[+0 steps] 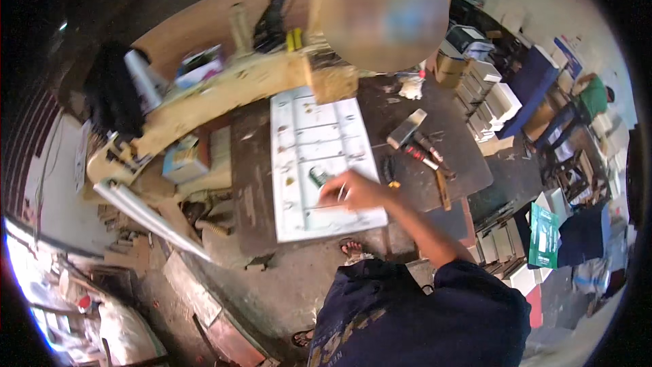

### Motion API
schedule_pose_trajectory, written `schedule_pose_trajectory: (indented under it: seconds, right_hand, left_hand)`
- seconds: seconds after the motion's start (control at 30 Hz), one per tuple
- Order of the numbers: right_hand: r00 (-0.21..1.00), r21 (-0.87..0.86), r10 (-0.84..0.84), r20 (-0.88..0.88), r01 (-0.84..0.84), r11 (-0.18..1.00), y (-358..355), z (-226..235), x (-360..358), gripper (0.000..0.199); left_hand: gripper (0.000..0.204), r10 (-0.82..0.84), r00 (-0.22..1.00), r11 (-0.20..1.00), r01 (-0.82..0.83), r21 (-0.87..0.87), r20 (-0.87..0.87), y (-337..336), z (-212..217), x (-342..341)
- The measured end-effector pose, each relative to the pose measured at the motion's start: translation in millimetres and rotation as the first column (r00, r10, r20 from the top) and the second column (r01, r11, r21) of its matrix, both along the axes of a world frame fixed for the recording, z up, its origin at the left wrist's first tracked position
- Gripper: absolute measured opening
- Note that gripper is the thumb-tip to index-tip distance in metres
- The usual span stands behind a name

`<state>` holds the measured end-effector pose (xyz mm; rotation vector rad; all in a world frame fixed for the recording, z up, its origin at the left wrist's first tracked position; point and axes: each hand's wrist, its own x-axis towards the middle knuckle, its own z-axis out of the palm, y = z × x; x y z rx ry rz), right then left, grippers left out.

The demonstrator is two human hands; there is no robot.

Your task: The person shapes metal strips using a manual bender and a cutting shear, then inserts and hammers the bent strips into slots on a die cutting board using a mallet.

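Observation:
My right hand [354,190] reaches in over the near part of a long white panel [292,224]. Its fingers are curled together around something small and whitish that I cannot make out. Beside the fingertips, a small dark green item [317,177] lies on the panel. Dark lines divide the panel's surface into sections, with small marks or pieces along them, too blurred to name. The panel rests on a dark worktable [251,190]. My left hand does not show.
Right of the panel lie a hammer [408,128], tools with red and black handles [421,156] and a black and yellow item [390,171]. A thick wooden beam [224,92] crosses the far left side. A person in a green top [593,95] bends at far right.

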<state>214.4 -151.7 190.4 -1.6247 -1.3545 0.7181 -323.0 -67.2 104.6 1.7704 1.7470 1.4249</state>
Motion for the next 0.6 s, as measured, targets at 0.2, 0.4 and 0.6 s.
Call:
schedule_pose_trajectory:
  seconds: [0.2, 0.4, 0.6]
  right_hand:
    - [0.404, 0.56, -0.913, 0.047, 0.747, 0.359, -99, 90, 258, 0.048]
    - [0.148, 0.735, -0.987, 0.06, 0.662, 0.145, -146, 148, 444, 0.054]
    - [0.369, 0.789, -0.904, 0.216, 0.479, 0.385, -146, 156, 508, 0.038]
  left_hand:
    - [0.027, -0.132, 0.975, 0.948, 0.071, -0.311, -0.179, -9, -31, 103]
    - [0.028, -0.23, 0.957, 0.889, 0.134, -0.437, -0.175, -6, -50, 200]
    - [0.03, -0.271, 0.946, 0.844, 0.143, -0.517, -0.18, 1, -73, 241]
